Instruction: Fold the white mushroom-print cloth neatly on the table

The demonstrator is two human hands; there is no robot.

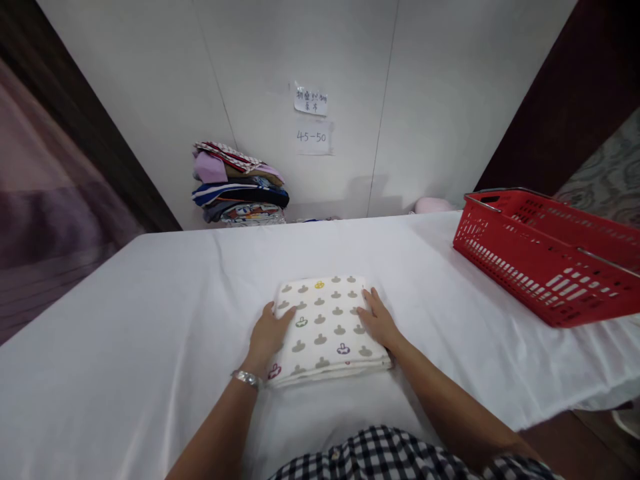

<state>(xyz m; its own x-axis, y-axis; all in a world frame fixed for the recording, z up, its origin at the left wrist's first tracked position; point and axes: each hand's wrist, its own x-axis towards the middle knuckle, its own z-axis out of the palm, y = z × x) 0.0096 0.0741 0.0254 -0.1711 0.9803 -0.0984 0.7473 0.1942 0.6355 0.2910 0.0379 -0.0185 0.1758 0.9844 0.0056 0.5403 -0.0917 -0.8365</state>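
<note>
You're pressing flat left hand (269, 333) and right hand (379, 321) at the cloth's (325, 330) nine and three o'clock; keep edges squared

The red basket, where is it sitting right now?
The red basket sits on the white table's far right side, right of the folded cloth.

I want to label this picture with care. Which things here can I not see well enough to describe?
- Red basket, head view: its right end is cut off by the frame edge, and its wall hides the inside.
- Upper wall note: writing too small to read.
- Folded cloth: the left hand and right hand cover its side edges.
- Pile of clothes: the table edge hides its bottom.
</note>
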